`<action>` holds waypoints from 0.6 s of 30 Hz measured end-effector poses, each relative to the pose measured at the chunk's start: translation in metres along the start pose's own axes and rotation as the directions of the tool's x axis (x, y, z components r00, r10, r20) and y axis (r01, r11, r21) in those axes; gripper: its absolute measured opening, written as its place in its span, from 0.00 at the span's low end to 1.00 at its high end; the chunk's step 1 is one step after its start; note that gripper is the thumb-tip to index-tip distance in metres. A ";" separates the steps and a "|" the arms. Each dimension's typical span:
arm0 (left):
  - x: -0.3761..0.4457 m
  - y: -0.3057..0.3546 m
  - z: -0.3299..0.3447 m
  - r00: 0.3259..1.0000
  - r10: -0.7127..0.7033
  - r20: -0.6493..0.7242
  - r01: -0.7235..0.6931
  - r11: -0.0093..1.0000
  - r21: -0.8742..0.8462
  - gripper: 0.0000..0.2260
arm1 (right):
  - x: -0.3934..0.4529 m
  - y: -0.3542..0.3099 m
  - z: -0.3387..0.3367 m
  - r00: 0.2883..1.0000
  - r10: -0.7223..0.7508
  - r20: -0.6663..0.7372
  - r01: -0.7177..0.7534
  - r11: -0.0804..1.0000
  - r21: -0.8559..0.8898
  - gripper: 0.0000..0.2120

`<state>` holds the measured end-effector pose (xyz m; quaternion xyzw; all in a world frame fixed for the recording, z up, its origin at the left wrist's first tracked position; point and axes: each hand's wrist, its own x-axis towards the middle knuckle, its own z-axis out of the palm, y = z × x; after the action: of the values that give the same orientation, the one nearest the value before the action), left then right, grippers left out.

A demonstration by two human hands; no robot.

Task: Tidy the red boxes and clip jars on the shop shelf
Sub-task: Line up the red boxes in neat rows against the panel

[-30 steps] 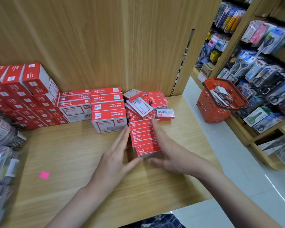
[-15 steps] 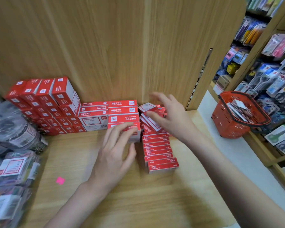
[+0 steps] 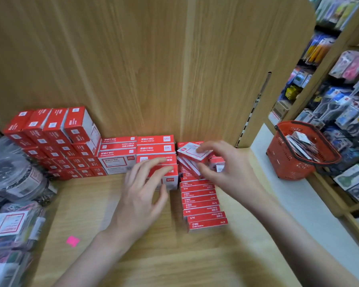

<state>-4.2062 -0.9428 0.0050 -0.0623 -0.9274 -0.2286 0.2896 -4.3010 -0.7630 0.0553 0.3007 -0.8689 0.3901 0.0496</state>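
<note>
right hand: your right hand (image 3: 226,170) is right of centre frame, fingers and thumb curled round a small red-and-white box (image 3: 195,154), held tilted above the row.
left hand: your left hand (image 3: 141,199) is at centre frame, fingers spread wide and loose, holding nothing, fingertips (image 3: 164,160) over the front medium red box (image 3: 170,175).
row of small boxes: a line of flat red boxes (image 3: 203,206) runs from centre toward lower right on the wooden shelf (image 3: 174,262).
big stack: red boxes piled (image 3: 54,141) at mid left against the back panel.
clip jars: clear jars (image 3: 13,179) at left edge, blurred.
basket: red basket (image 3: 298,162) at right, on the floor.
sticker: pink scrap (image 3: 73,241) lower left on shelf.
</note>
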 end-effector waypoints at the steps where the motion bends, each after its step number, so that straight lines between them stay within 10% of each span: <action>1: 0.000 0.000 0.001 1.000 -0.003 0.003 0.003 1.000 -0.001 0.15 | -0.006 0.004 0.005 0.999 -0.009 0.047 0.011 0.999 -0.035 0.11; 7: -0.002 0.003 0.000 1.000 -0.009 -0.022 0.009 1.000 -0.012 0.14 | 0.001 0.002 0.005 0.964 0.265 0.017 -0.264 0.949 0.170 0.17; 18: -0.018 0.009 -0.011 0.997 -0.007 -0.075 0.004 1.000 -0.028 0.14 | 0.014 -0.009 0.018 0.913 0.384 0.139 -0.358 0.916 -0.182 0.20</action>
<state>-4.1835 -0.9391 0.0062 -0.0551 -0.9127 -0.2445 0.3228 -4.3048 -0.7874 0.0535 0.1578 -0.9384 0.2976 -0.0775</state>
